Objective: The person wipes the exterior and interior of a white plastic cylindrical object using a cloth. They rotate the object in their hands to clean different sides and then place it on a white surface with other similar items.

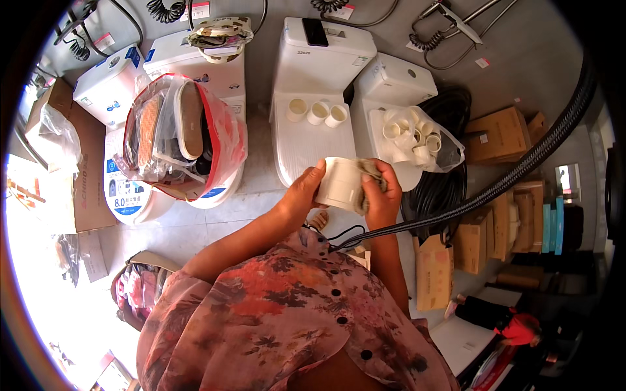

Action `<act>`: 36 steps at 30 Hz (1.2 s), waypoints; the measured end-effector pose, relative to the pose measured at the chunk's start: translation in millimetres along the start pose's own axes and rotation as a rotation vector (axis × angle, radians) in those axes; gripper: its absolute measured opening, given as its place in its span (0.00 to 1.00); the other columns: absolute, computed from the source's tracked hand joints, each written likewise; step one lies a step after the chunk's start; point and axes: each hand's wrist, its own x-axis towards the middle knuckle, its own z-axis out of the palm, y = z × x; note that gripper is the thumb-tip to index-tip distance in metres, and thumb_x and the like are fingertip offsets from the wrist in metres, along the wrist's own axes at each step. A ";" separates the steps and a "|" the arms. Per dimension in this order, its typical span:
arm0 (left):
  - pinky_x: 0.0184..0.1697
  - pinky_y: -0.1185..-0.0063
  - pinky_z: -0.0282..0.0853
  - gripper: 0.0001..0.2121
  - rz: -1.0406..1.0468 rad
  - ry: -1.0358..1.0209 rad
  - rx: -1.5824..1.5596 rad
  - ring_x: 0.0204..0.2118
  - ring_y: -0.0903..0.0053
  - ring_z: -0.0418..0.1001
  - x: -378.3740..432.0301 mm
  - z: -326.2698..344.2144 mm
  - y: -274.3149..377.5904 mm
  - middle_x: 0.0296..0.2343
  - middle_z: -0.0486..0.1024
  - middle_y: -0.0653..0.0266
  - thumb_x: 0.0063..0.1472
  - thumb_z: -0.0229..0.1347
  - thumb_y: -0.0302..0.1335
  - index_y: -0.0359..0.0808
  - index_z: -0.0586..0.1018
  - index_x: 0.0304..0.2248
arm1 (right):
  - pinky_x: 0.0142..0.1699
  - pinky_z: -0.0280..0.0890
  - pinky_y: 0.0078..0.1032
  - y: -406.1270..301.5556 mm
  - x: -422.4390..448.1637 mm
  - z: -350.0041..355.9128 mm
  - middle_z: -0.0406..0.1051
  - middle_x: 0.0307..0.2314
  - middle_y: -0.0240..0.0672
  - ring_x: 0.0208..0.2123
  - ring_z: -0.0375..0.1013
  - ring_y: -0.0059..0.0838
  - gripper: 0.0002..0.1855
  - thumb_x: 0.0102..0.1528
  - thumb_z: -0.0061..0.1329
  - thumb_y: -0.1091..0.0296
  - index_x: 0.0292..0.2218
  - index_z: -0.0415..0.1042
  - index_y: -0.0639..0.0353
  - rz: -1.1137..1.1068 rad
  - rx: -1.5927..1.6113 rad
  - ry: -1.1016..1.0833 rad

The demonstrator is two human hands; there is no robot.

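Observation:
A cream plastic pipe fitting point(338, 183), probably a PVC coupling, is held up in front of my chest. My left hand point(302, 191) grips its left side, the thumb along the upper edge. At the other end my right hand point(384, 198) presses a grey-green cloth point(368, 177) against the rim. Beyond the hands, three similar fittings point(318, 113) stand in a row on the closed lid of a white toilet point(313, 146). To the right, a clear plastic bag point(447, 146) with several more fittings point(418, 128) rests on another toilet's lid.
On the left toilets sits a red-edged plastic bag of shoes point(190, 122). A phone point(314, 32) and a patterned pouch point(220, 36) lie on tanks. A braided black cord point(479, 195) crosses at right, near coiled black hose point(435, 195) and cardboard boxes point(435, 273). Another person point(518, 327) is at lower right.

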 end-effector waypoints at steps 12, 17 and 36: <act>0.40 0.74 0.73 0.31 0.136 -0.033 -0.145 0.40 0.73 0.73 0.3 16.4 -6.0 0.40 0.73 0.56 0.59 0.57 0.48 0.30 0.66 0.50 | 0.50 0.65 0.22 -13.5 -8.8 9.7 0.73 0.42 0.37 0.43 0.73 0.26 0.16 0.60 0.46 0.75 0.49 0.68 0.68 -0.086 -0.121 -0.012; 0.35 0.77 0.70 0.24 0.289 0.318 0.371 0.33 0.76 0.72 0.1 17.2 -32.5 0.33 0.73 0.57 0.60 0.58 0.44 0.29 0.66 0.39 | 0.50 0.65 0.24 -15.4 -8.7 25.5 0.72 0.43 0.39 0.43 0.71 0.26 0.12 0.58 0.47 0.75 0.44 0.70 0.67 -0.391 -0.555 -0.133; 0.49 0.67 0.69 0.31 -0.071 -0.267 -0.283 0.47 0.69 0.71 -3.3 20.8 -6.2 0.46 0.72 0.60 0.63 0.48 0.54 0.36 0.66 0.54 | 0.47 0.64 0.18 -17.4 -12.9 1.9 0.74 0.39 0.31 0.40 0.71 0.19 0.13 0.63 0.45 0.68 0.46 0.70 0.64 -0.110 -0.147 0.087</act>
